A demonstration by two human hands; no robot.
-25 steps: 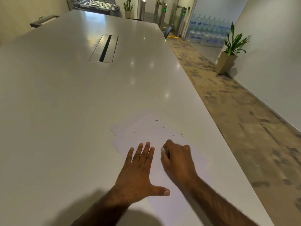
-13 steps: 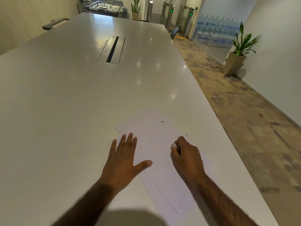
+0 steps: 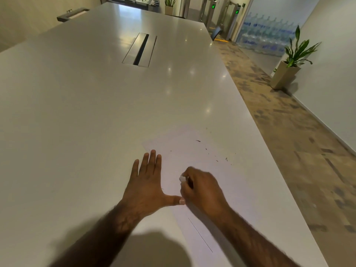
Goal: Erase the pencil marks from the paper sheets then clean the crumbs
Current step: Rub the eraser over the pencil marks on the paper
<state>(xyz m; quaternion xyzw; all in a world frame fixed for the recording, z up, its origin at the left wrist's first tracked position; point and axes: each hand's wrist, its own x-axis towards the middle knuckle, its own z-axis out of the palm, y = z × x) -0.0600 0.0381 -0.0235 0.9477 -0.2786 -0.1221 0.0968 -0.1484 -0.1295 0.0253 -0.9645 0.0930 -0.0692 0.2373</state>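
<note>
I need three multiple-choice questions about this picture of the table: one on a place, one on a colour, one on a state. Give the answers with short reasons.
1. Where do most of the crumbs lie?
A. on the paper sheets, beyond the right hand
B. in the table's dark slot
C. on the floor

2. What colour is the eraser?
A. black
B. white
C. red

3. How is the left hand?
A. in a fist
B. holding a pencil
C. flat, fingers straight

Answers: 1 A, the dark specks sit on the sheet past the knuckles; 2 B, a white tip shows in the right hand's grip; 3 C, the palm lies down across the sheet's left edge.
</note>
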